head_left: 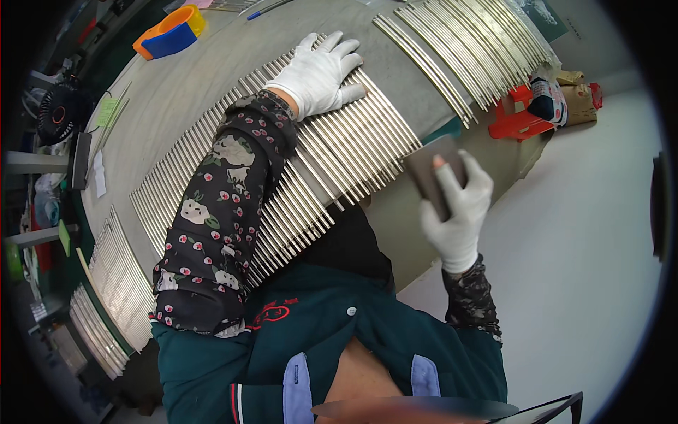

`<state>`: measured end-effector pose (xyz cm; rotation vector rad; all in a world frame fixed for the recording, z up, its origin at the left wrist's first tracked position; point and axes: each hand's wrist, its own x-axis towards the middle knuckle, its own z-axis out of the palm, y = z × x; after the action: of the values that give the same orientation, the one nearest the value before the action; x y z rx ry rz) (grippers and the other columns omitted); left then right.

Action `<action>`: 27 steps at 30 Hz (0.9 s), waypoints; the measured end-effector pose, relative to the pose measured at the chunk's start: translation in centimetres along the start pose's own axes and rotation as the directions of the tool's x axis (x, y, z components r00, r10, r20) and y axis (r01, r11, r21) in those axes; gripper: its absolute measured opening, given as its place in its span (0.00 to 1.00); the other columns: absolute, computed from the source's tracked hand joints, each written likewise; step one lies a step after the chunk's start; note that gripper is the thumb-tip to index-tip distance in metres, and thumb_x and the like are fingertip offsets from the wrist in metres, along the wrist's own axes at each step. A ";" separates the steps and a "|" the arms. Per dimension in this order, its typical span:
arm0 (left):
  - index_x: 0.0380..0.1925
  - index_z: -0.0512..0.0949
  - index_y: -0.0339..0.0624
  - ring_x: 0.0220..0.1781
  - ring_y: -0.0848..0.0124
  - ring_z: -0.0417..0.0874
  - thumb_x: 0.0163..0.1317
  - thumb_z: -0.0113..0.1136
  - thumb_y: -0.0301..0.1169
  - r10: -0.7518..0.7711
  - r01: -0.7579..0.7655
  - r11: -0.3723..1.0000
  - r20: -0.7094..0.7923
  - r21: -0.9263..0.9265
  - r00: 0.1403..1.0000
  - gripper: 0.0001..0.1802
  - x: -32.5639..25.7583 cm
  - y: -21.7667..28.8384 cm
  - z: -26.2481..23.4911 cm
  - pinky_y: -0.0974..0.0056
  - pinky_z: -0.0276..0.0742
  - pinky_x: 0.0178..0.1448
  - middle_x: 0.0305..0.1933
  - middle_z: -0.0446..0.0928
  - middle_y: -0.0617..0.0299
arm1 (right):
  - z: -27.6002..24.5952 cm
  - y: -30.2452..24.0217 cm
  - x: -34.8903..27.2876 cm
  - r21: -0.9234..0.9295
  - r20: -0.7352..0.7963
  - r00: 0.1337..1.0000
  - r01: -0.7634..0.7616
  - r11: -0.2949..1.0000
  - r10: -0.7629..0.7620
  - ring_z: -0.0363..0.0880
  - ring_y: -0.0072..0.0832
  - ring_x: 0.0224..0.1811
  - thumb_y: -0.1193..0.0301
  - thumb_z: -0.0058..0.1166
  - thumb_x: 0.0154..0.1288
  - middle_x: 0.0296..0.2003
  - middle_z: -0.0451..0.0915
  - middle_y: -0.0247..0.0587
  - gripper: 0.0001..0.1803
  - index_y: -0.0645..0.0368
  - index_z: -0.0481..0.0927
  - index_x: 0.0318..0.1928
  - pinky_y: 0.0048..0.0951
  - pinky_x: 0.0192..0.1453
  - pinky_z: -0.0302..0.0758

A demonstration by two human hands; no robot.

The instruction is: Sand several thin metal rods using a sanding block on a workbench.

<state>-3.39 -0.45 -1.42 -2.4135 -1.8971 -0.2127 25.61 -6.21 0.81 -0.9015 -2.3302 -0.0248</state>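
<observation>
Gloved left hand flat on metal rods; dark slab gripped in the right

Material: slim, straight metal rods (367, 131), silvery and glossy, laid side by side in a long row on the grey worktable (162, 106). Row runs along the near edge; its near ends come to the person's lap. Surface of the worktable smooth, faintly mottled.

Left hand (316, 74): white knit glove, fingers fanned, palm down across the far ends of the rods. Right hand (459, 212): white glove, one bare fingertip showing, thumb and fingers pinching a dark grey-brown slab (426, 178), flat and straight-sided, somewhat blurred. Slab overlaps the right end of the row in view; contact cannot be told.

Edges, room: a strip of grey tabletop separates this row from a second rod row (473, 53) toward the far right corner. Wider grey stretch to the left, up to an orange, yellow and blue ring (169, 32) near the far edge. Right hand is out past the near right edge.

Markings: red embroidery on the teal shirt (438, 353); green paper note (107, 112) near the left edge, writing too small to read.
</observation>
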 end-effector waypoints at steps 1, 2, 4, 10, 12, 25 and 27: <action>0.57 0.70 0.41 0.73 0.54 0.55 0.63 0.49 0.55 0.000 0.000 1.000 -0.017 0.007 1.000 0.32 -0.1 -0.2 0.2 0.45 0.48 0.73 0.68 0.62 0.53 | -0.2 -2.6 0.0 0.234 0.165 0.980 0.070 0.970 -0.111 0.72 0.50 0.49 0.72 0.60 0.37 0.51 0.70 0.58 0.32 0.54 0.77 0.52 0.47 0.54 0.68; 0.57 0.70 0.41 0.73 0.54 0.55 0.63 0.49 0.55 -0.004 0.005 1.000 -0.015 0.008 1.000 0.32 -0.1 -0.3 0.3 0.45 0.48 0.73 0.68 0.62 0.53 | 0.2 -2.4 -0.3 0.239 0.166 0.979 0.072 0.968 -0.114 0.72 0.50 0.49 0.72 0.60 0.37 0.51 0.70 0.58 0.32 0.54 0.77 0.52 0.47 0.54 0.68; 0.57 0.70 0.41 0.73 0.54 0.55 0.63 0.49 0.55 0.003 -0.003 1.000 -0.031 0.015 1.000 0.32 0.0 -0.1 0.2 0.45 0.48 0.73 0.68 0.62 0.53 | 1.1 -0.4 -1.4 0.094 0.065 0.998 0.001 0.996 -0.007 0.71 0.51 0.49 0.72 0.60 0.38 0.52 0.71 0.57 0.31 0.54 0.77 0.51 0.46 0.55 0.68; 0.61 0.67 0.44 0.75 0.53 0.51 0.65 0.46 0.55 -0.013 0.024 0.995 -0.111 0.094 0.994 0.33 -1.0 -0.3 -0.3 0.45 0.46 0.74 0.72 0.54 0.51 | -0.5 -0.5 -1.6 -0.037 0.047 0.997 -0.051 0.998 0.053 0.69 0.50 0.49 0.75 0.57 0.39 0.53 0.69 0.55 0.32 0.52 0.77 0.53 0.44 0.55 0.67; 0.64 0.63 0.45 0.75 0.51 0.49 0.66 0.45 0.55 0.047 -0.031 0.997 -0.254 0.066 0.966 0.34 -2.6 -0.7 -1.0 0.44 0.45 0.74 0.73 0.53 0.51 | -0.5 -0.8 -2.6 -0.027 0.064 0.996 -0.054 0.998 0.056 0.68 0.50 0.50 0.75 0.58 0.38 0.55 0.68 0.55 0.33 0.51 0.76 0.54 0.45 0.56 0.67; 0.67 0.59 0.50 0.75 0.49 0.51 0.63 0.41 0.55 0.149 -0.151 0.989 0.092 0.011 0.985 0.36 -14.4 1.8 -3.7 0.38 0.40 0.73 0.74 0.51 0.49 | 0.9 -2.8 -1.1 0.054 0.100 0.994 0.036 0.998 -0.041 0.74 0.47 0.40 0.70 0.60 0.40 0.50 0.71 0.57 0.30 0.53 0.77 0.51 0.44 0.42 0.72; 0.66 0.61 0.49 0.75 0.51 0.51 0.61 0.45 0.52 0.150 -0.151 0.988 0.056 0.029 0.987 0.35 -13.3 2.3 -3.0 0.40 0.41 0.74 0.74 0.52 0.51 | 0.4 -1.2 -1.1 -0.065 -0.002 0.998 -0.061 0.996 0.061 0.73 0.49 0.41 0.72 0.59 0.40 0.50 0.71 0.58 0.30 0.59 0.77 0.52 0.46 0.45 0.71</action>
<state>-4.49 -14.21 -0.35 -2.5506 -1.7133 -0.1083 25.28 -7.75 0.11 -1.0043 -2.3124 -0.0759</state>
